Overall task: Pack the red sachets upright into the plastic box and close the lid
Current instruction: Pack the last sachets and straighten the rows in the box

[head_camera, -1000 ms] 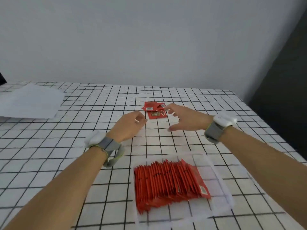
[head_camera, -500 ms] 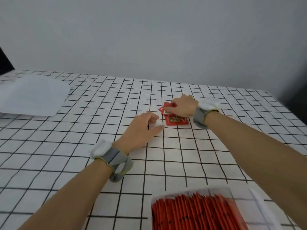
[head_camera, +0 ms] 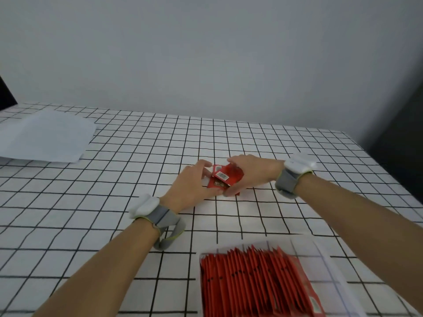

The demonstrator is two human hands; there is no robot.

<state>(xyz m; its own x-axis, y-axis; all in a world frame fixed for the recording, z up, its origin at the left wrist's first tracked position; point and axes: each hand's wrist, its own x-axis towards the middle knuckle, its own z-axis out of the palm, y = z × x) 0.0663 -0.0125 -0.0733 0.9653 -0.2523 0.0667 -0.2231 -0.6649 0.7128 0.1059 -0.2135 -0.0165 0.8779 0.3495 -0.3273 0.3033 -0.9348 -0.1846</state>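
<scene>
A small bunch of loose red sachets (head_camera: pixel 225 177) sits at the middle of the checked table (head_camera: pixel 114 184), barcode labels facing up. My left hand (head_camera: pixel 191 187) presses against the bunch from the left, fingers on its edge. My right hand (head_camera: pixel 250 173) closes over it from the right and top, thumb underneath. The clear plastic box (head_camera: pixel 320 261) stands at the near edge, holding a dense row of red sachets (head_camera: pixel 256 282) on end, leaning right. Its right part holds none. No lid is visible.
A sheet of white paper (head_camera: pixel 45 137) lies at the far left of the table. A grey wall rises behind the table, and a dark surface stands past its right edge. Both wrists carry grey bands with white pods.
My right hand closed over the loose sachets and tilted them up. My left hand slid right until it met the bunch. The view dropped a little, showing more of the box.
</scene>
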